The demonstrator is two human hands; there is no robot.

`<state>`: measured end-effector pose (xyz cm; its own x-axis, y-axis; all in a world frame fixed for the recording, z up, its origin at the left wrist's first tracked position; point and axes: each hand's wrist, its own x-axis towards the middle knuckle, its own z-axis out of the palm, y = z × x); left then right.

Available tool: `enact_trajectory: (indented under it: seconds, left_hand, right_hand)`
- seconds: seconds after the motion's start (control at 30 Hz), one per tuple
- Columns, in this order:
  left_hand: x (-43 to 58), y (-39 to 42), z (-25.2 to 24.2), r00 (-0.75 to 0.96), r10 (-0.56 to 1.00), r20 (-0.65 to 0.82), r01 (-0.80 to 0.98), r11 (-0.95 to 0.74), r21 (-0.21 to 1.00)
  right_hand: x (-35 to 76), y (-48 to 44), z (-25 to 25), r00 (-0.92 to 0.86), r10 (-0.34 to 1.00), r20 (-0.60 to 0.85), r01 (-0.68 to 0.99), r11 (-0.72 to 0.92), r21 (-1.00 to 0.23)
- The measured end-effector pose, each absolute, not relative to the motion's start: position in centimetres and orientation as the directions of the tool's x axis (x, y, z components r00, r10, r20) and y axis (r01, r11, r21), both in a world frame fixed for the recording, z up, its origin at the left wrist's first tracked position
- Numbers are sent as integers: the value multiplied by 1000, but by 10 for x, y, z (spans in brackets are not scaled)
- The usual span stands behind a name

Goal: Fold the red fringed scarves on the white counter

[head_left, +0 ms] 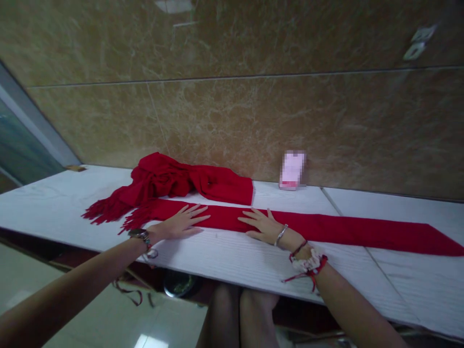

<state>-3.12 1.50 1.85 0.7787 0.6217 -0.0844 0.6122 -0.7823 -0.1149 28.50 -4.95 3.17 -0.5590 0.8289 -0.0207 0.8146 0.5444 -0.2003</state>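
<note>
A red scarf point(340, 229) lies as a long flat strip across the white surface, with its fringe at the left and a pointed far end at the right. My left hand point(181, 223) rests on it near the fringed part, palm down and fingers spread. Farther right, my right hand point(263, 226) also lies flat on the strip with its fingers apart. Neither hand grips the cloth. Behind the strip sits a bunched red fringed cloth point(163, 176), its right part lying flatter; whether it joins the strip I cannot tell.
The narrow white tabletop point(232, 253) runs along a brown marbled wall point(217, 116). A pink blurred phone-like object point(292, 169) leans on the wall. A small brown piece point(75, 168) lies at the far left corner. My knees are beneath the front edge.
</note>
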Motion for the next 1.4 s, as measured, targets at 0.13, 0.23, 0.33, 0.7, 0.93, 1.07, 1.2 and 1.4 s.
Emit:
enact_trajectory:
  seconds: [0.13, 0.23, 0.33, 0.7, 0.93, 1.07, 1.2, 1.4]
  left_hand:
    - [-56, 17, 25, 746, 655, -119, 647, -755, -108]
    - [-52, 20, 33, 752, 652, -95, 646, -758, -88]
    - [-20, 20, 41, 805, 593, 27, 593, -802, -72]
    - [63, 9, 30, 922, 388, 17, 386, -920, 66]
    - [57, 5, 31, 916, 400, -21, 400, -916, 25]
    - [57, 9, 27, 923, 384, -9, 383, -922, -53]
    - [59, 11, 27, 934, 357, -10, 354, -929, -109]
    - [61, 11, 29, 926, 377, -20, 374, -924, -86]
  right_hand:
    - [311, -56, 24, -504, 863, -19, 858, 498, -121]
    - [319, -61, 19, -529, 848, 39, 842, 530, -97]
    - [318, -63, 17, -533, 838, 115, 834, 543, -95]
    - [322, -63, 6, -573, 758, 311, 807, 588, 56]
    - [324, -65, 9, -618, 710, 337, 763, 646, 39]
    - [325, -66, 10, -633, 690, 350, 746, 665, 38]
    - [329, -66, 13, -633, 690, 352, 747, 663, 42]
    - [336, -69, 16, -623, 716, 315, 760, 649, 26]
